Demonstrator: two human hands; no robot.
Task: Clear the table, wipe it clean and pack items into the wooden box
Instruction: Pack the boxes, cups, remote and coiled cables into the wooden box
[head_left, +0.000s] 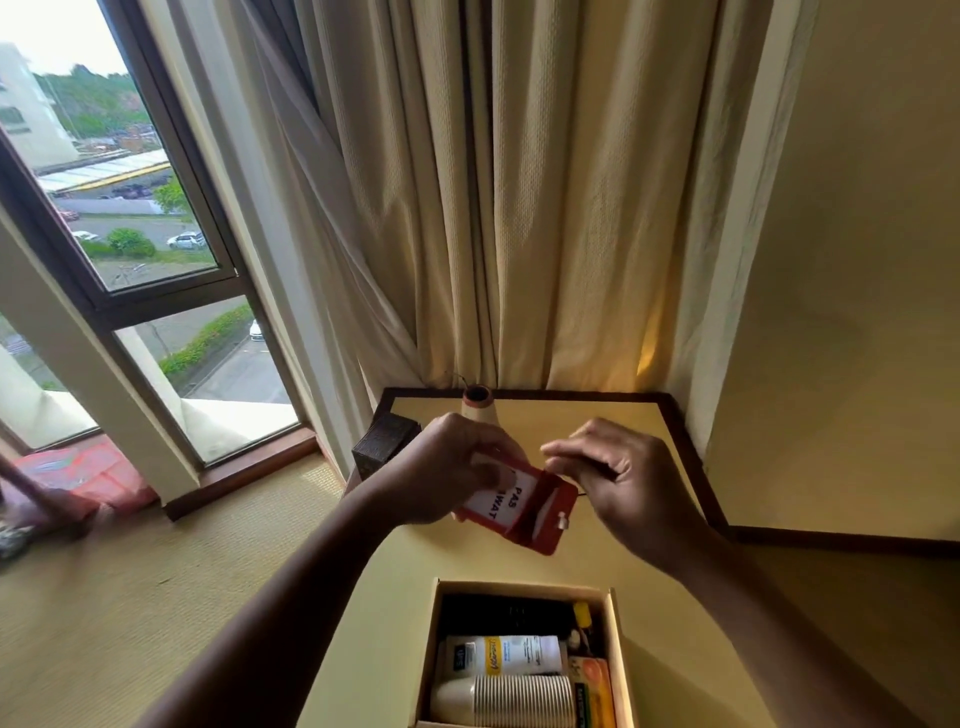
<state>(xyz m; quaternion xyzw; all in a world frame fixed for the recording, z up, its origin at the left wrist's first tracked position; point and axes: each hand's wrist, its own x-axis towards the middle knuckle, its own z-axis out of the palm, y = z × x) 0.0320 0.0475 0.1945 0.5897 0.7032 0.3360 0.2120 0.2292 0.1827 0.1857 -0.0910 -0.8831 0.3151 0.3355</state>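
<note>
Two bare hands meet above the middle of the yellow table (639, 431) in the head view, sharing a red card holder (524, 512) between them. The left hand (447, 467) is clamped on the holder's upper left end, thumb across its white label, which reads "PAS" and part of a second word. The right hand (618, 467) sits just beside the holder's upper right corner, its fingers (558, 449) pinched together on something thin there; what exactly they grip is too small to tell. The holder hangs tilted, clear of the tabletop, with a small white clip at its lower right edge. Directly below the hands, nearer the camera, the open wooden box (618, 649) rests on the table, well apart from the holder. Inside it lie a stack of paper cups (511, 699) on its side, a white tube (506, 654) behind them, an orange packet (592, 688) along the right wall and something dark at the far end. Beyond the hands, a small vase (478, 404) stands at the table's far edge against the curtain (519, 208).
</note>
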